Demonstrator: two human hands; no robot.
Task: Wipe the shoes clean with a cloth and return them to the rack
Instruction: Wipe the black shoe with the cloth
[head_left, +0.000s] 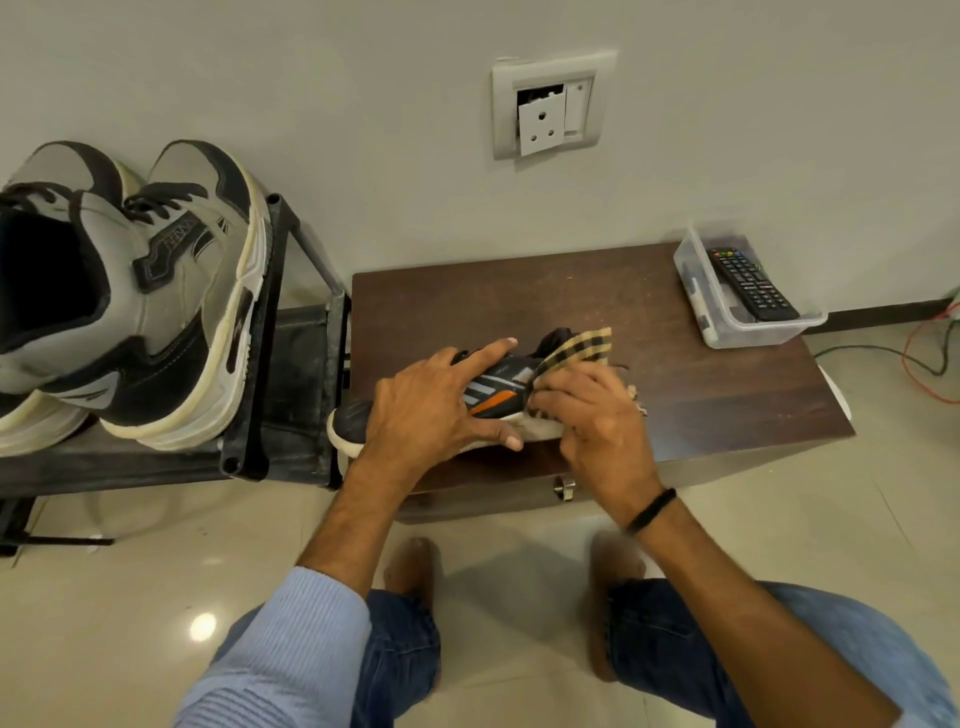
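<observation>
A small black shoe (491, 397) with grey and orange stripes and a white sole lies on its side at the front left of a low brown table (675, 374). My left hand (431, 410) grips it over the toe half, index finger stretched along the upper. My right hand (592, 415) holds a tan and black checked cloth (576, 348) against the shoe's heel end. A pair of grey and black sneakers (156, 291) stands on the top shelf of the black metal rack (291, 364) to the left.
A clear plastic tub (727, 332) holding a black remote (753, 283) sits on the table's back right corner. A broken wall socket (545, 109) hangs above. Cables (924, 364) trail on the tiled floor at right. My bare feet and knees are below the table's drawer front.
</observation>
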